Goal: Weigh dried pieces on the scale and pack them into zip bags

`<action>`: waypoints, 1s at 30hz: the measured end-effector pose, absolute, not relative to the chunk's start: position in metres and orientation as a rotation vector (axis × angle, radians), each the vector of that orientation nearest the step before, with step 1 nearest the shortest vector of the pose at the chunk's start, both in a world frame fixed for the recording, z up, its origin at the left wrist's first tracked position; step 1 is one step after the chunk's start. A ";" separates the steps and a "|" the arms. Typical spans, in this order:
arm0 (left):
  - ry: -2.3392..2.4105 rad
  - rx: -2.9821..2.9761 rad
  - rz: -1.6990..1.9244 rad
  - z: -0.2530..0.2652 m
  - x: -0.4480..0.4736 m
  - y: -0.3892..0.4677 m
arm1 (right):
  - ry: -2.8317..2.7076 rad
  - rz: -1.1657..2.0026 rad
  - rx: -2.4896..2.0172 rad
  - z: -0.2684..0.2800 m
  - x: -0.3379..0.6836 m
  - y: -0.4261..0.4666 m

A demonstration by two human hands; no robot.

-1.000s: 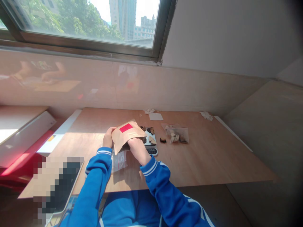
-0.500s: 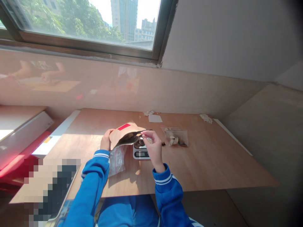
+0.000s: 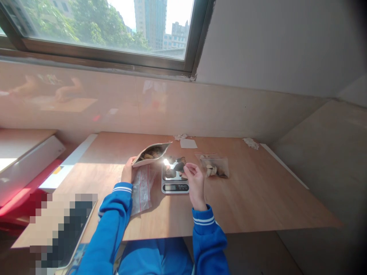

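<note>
A brown paper pouch [image 3: 144, 163] is gripped at its left end by my left hand [image 3: 127, 170]. The pouch lies tilted with its mouth apart, showing brownish dried pieces inside. My right hand [image 3: 196, 185] pinches a dark, flat dried slice [image 3: 179, 167] between thumb and fingertips, over the steel plate of a small digital scale [image 3: 175, 188]. Other dark pieces show on or behind the plate, some partly hidden; reflections blur which. Below the pouch, a clear zip bag [image 3: 142, 191] with a red seal line lies flat near my left sleeve.
Right of the scale lie clear zip bags [image 3: 215, 168] holding pale and dark dried slices. A white paper [image 3: 188, 143] and crumpled tissue [image 3: 180, 136] rest at the table's back edge, with more tissue [image 3: 251, 143] farther right. The wooden table [image 3: 258, 198] meets the wall.
My right hand has moved from the pouch's mouth down and right over the scale, now with a dark slice in its fingers. The pouch has tipped so its inside faces me.
</note>
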State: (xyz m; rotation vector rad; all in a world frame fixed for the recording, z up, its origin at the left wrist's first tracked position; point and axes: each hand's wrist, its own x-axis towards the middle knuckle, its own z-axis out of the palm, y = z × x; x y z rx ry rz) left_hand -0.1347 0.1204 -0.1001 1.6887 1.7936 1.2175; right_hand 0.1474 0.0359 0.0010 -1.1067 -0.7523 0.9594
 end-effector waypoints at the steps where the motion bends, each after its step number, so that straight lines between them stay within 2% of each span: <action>1: 1.829 1.691 1.193 -0.101 -0.135 0.122 | -0.758 0.923 -1.139 -0.005 0.153 0.040; 7: 1.918 1.817 1.124 -0.102 -0.137 0.125 | -0.866 0.774 -1.233 -0.034 0.173 0.071; 16: 1.931 1.801 1.110 -0.100 -0.137 0.123 | -1.362 0.648 -1.396 -0.040 0.160 0.113; 21: 1.909 1.805 1.117 -0.099 -0.136 0.124 | -1.637 0.384 -1.520 -0.035 0.155 0.116; 30: 1.908 1.803 1.116 -0.098 -0.136 0.123 | -1.634 0.271 -1.454 -0.035 0.169 0.096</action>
